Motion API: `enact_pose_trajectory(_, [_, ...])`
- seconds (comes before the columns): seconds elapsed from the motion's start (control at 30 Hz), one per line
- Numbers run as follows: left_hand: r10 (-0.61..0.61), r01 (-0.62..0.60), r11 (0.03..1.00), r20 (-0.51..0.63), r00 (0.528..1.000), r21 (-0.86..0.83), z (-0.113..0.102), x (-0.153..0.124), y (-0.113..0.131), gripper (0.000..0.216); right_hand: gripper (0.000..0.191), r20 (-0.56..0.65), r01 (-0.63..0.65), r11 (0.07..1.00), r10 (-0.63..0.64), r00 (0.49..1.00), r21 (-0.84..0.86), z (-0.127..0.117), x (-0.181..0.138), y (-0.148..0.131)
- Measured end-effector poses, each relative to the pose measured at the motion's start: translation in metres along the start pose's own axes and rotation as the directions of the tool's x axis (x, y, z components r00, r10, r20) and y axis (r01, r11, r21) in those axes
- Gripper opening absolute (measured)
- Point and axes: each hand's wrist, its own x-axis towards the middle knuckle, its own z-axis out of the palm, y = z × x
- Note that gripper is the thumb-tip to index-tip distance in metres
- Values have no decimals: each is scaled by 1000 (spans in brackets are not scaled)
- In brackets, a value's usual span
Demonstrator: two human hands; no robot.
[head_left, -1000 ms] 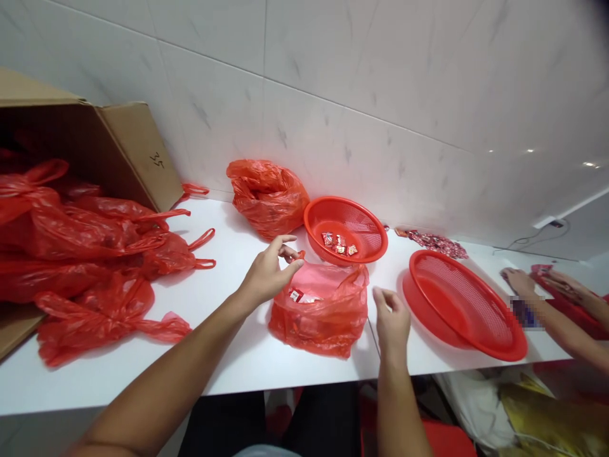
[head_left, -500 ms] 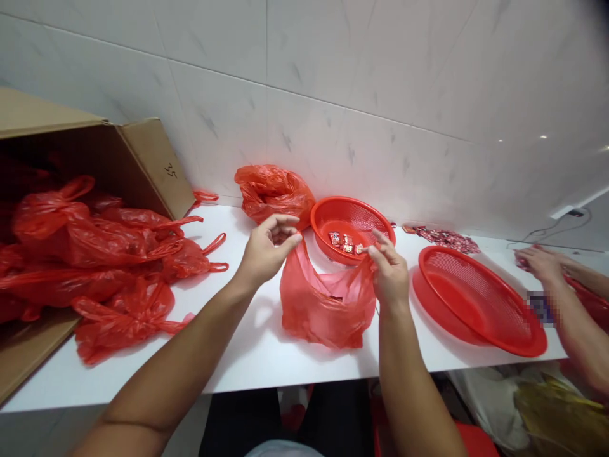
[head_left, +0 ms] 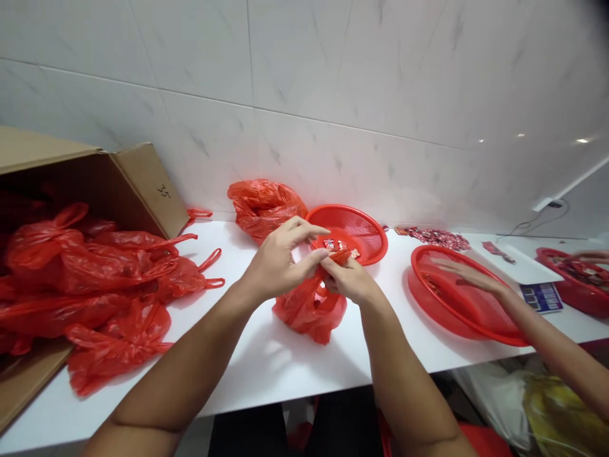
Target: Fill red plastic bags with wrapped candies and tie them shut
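Surface: a white counter [head_left: 266, 362] set against a wall of pale marbled tiles [head_left: 333, 95]. Well to the left of the fingers, a cardboard box [head_left: 143, 184] lies on its side with filled red bags [head_left: 95, 266] spilling from it onto the counter. Just beyond the fingers stands a small red mesh basket [head_left: 359, 228] holding a few wrapped sweets [head_left: 333, 244]; a bulging red bag [head_left: 264, 203] sits against the wall beside it. To the right lies a larger red basket [head_left: 457, 298], on which another person's hand [head_left: 469, 276] rests. Further right are loose sweets [head_left: 438, 239] by the wall and a blue-faced device [head_left: 542, 296].

Change since half a second ago: the red plastic bag [head_left: 309, 308] was then held wide, one hand at each side of its mouth. The hands have now come together and the mouth is gathered into a bunch.

Fingers: the left hand [head_left: 280, 263] is partly curled, thumb and forefinger pinching the gathered top of the bag. The right hand [head_left: 349, 279] is closed on the same gathered plastic, touching the left hand's fingertips. The bag's body hangs directly below the fingers and rests on the counter, near the front of the small basket.
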Motion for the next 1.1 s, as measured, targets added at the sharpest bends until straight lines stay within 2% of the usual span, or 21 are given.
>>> enact_pose_trajectory(0.1, [-107,107,994,92,990,7,8,-21,-21,25,60,24,-93,991,91,996,99,-4,-5,10])
enact_pose_trajectory(0.17, [-186,186,982,54,981,6,19,-38,-28,13,62,-5,-114,989,115,993,95,-5,-8,16])
enact_pose_trajectory(0.2, [-207,207,978,4,978,10,24,-46,-29,17,61,-24,-118,989,121,992,86,-6,-9,19])
enact_pose_trajectory(0.27, [-192,192,981,-54,980,-9,35,-60,-27,24,61,-43,-115,990,119,992,81,-8,-12,23])
enact_pose_trajectory(0.33, [-151,148,986,-45,987,-74,43,-68,-26,17,60,-8,-87,993,88,996,81,-13,-15,25])
enact_pose_trajectory(0.37, [-148,143,982,-27,989,-120,47,-71,-26,26,58,27,-68,995,66,997,68,-16,-18,24])
enact_pose_trajectory(0.47, [-207,233,927,115,971,-294,56,-73,-35,87,42,182,22,998,-12,983,-54,-28,-25,20])
enact_pose_trajectory(0.53, [-218,323,834,270,938,-448,61,-72,-46,101,24,261,132,972,-79,962,-193,-34,-30,21])
enact_pose_trajectory(0.6, [-179,402,695,398,900,-597,63,-71,-57,95,11,245,270,898,-191,950,-348,-37,-35,28])
enact_pose_trajectory(0.67, [-191,526,510,507,840,-680,65,-71,-67,85,22,181,395,767,-354,918,-506,-36,-38,43])
enact_pose_trajectory(0.73, [-274,662,329,603,749,-673,68,-72,-74,81,28,149,481,615,-511,847,-625,-32,-41,62])
enact_pose_trajectory(0.8, [-352,717,223,631,691,-661,72,-74,-77,70,27,149,526,501,-611,777,-688,-25,-43,79])
enact_pose_trajectory(0.83, [-366,716,215,625,689,-664,74,-75,-77,62,26,152,534,472,-633,759,-701,-22,-44,85])
enact_pose_trajectory(0.9, [-365,687,259,590,721,-679,77,-76,-75,51,27,160,540,464,-636,755,-702,-16,-46,92])
enact_pose_trajectory(0.97, [-393,662,367,535,747,-654,76,-76,-73,49,32,171,555,478,-633,755,-681,-14,-49,94])
enact_pose_trajectory(1.03, [-466,618,569,406,786,-543,69,-76,-73,44,41,154,554,505,-632,760,-662,-18,-56,96])
enact_pose_trajectory(1.1, [-512,549,778,198,836,-306,56,-78,-78,33,50,93,516,546,-623,777,-660,-28,-66,103])
